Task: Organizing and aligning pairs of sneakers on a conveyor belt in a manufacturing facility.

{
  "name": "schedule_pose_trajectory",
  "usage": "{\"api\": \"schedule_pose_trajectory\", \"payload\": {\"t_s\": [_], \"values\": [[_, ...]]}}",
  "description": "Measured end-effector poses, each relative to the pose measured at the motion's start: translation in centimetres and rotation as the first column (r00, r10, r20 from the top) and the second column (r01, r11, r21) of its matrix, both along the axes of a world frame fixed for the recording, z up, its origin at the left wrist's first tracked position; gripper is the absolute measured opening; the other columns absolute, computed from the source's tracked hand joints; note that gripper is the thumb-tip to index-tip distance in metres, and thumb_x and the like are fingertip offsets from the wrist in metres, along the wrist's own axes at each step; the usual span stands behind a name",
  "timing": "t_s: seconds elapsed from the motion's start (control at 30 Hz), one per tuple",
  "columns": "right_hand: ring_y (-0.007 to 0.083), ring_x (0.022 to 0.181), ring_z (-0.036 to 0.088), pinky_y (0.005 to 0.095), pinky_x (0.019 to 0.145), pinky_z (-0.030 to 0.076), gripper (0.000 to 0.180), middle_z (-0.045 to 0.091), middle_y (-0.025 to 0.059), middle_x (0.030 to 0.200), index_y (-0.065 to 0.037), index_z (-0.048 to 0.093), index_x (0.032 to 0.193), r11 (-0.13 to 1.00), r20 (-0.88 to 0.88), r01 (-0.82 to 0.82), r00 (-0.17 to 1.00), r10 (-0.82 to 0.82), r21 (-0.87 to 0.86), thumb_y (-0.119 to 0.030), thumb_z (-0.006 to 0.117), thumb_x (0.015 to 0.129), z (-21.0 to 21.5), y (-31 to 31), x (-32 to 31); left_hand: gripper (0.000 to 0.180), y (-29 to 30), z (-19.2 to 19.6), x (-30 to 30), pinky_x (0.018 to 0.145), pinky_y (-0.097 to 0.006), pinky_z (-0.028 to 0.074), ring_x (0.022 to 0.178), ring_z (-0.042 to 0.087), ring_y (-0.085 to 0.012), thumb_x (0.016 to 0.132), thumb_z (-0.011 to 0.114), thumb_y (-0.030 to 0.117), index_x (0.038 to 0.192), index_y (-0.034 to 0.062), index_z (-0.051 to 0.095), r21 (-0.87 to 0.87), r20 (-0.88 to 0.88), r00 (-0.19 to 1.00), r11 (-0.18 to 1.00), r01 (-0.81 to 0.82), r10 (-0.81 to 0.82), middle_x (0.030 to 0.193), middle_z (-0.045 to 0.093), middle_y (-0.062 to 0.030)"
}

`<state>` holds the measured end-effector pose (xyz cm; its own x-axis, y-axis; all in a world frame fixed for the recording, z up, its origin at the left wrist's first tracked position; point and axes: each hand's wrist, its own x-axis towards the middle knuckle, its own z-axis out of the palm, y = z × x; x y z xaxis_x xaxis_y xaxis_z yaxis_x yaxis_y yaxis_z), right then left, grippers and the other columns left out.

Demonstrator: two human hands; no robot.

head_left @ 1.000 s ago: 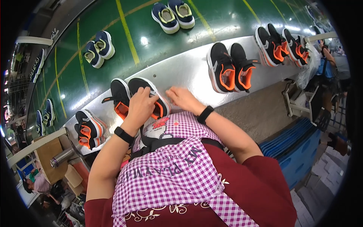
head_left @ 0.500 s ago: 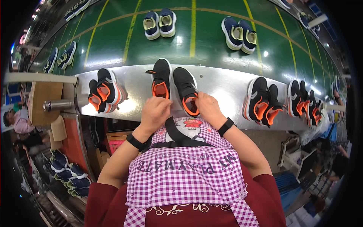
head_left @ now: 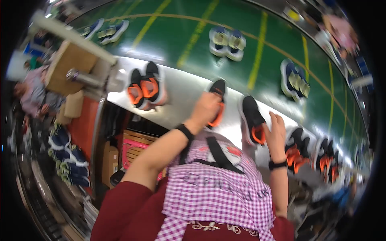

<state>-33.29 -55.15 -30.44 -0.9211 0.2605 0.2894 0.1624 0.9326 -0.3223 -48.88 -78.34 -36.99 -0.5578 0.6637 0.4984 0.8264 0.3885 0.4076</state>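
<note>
The left hand point(head_left: 206, 107) is gripping a black shoe with an orange lining point(head_left: 218, 102); its fingers are curling over the near side of the shoe, closed on it, and the shoe's toe is sticking out just beyond the knuckles, over the shiny metal worktop point(head_left: 181, 94). The right hand point(head_left: 276, 132) is resting against the matching black and orange shoe point(head_left: 252, 119): the shoe is lying just to the left of the fingers point(head_left: 277, 120), touching them, with the fingers spread and pointing away from the body. Whether they are actually clamping the shoe, the blur is making it hard to tell. Both shoes are sitting apart from each other between the two hands. Farther left of the left fingers, a finished pair point(head_left: 144, 86) is standing on the worktop; right of the right fingers, more pairs point(head_left: 295, 150) are lining up. Beyond the fingertips, blue shoes point(head_left: 226, 40) are lying on the green belt point(head_left: 181, 36).
</note>
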Motion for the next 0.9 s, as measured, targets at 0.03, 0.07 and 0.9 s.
{"api": "schedule_pose_trajectory", "payload": {"t_s": [0.03,0.07,0.9], "values": [[0.0349,0.095,0.057,0.0412,0.083,0.046,0.039,0.059,0.0212,0.1,0.003,0.054,0.115,0.99,0.105,0.012,0.994,0.003,-0.141,-0.012,0.062,0.08,0.9,-1.5,-0.8,0.015,0.5,-1.0,0.3,0.072,-0.04,0.045,0.081,0.054,-0.0313,0.073,0.054,0.011,0.084,0.0016,0.058,0.039,0.027,0.999,0.999,-0.033,0.032,0.085,0.057,-0.0136],[0.0358,0.097,0.055,0.0416,0.085,0.045,0.04,0.058,0.0217,0.103,0.003,0.053,0.116,0.963,0.224,0.048,0.975,0.013,-0.266,-0.012,0.063,0.08,1.2,-2.7,-1.3,0.015,1.3,-0.1,1.2,0.071,-0.039,0.045,0.082,0.053,-0.0305,0.074,0.054,0.012,0.084,0.0026,0.058,0.033,0.072,0.996,0.998,-0.06,0.057,0.085,0.056,-0.0126],[0.02,0.062,0.065,0.0316,0.056,0.047,0.016,0.064,0.0158,0.067,0.007,0.06,0.094,0.804,0.269,-0.095,0.914,0.304,-0.587,-0.006,0.058,0.085,-3.3,-7.1,-4.6,0.012,2.3,0.6,1.9,0.067,-0.035,0.047,0.085,0.055,-0.0216,0.067,0.065,0.021,0.068,0.0097,0.07,-0.316,-0.037,0.92,0.878,0.359,-0.39,0.075,0.062,-0.001]]}}
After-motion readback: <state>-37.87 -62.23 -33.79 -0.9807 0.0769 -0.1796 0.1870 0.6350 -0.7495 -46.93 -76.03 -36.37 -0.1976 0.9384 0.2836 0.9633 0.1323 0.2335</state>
